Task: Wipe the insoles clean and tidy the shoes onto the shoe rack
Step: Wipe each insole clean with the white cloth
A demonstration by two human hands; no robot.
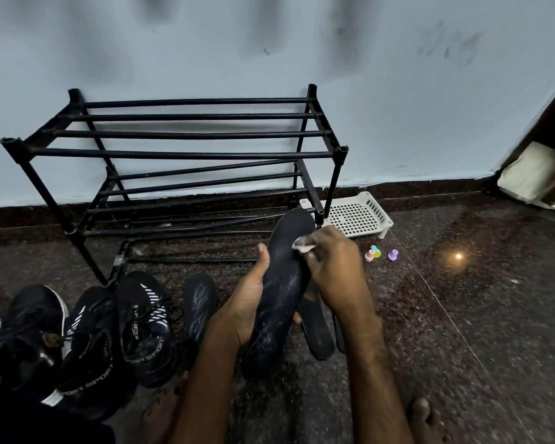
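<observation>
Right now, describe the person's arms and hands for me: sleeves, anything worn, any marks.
The left forearm and right forearm are bare down to the frame's lower edge, with no sleeves in view and fine hair on both. The left hand and right hand wear no gloves. No watch, band or ring shows on the wrists or visible fingers.

Both arms are bare, with no sleeve reaching the wrists; fine dark hair runs along the right forearm (366,363) and the left forearm (205,379), and the left hand (247,302) and right hand (334,267) are bare too. In front of the shoe rack (180,153) and to its right shows a bare foot (426,421). In front of the rack's left end lies black clothing (45,426), too dark to tell its kind.
</observation>
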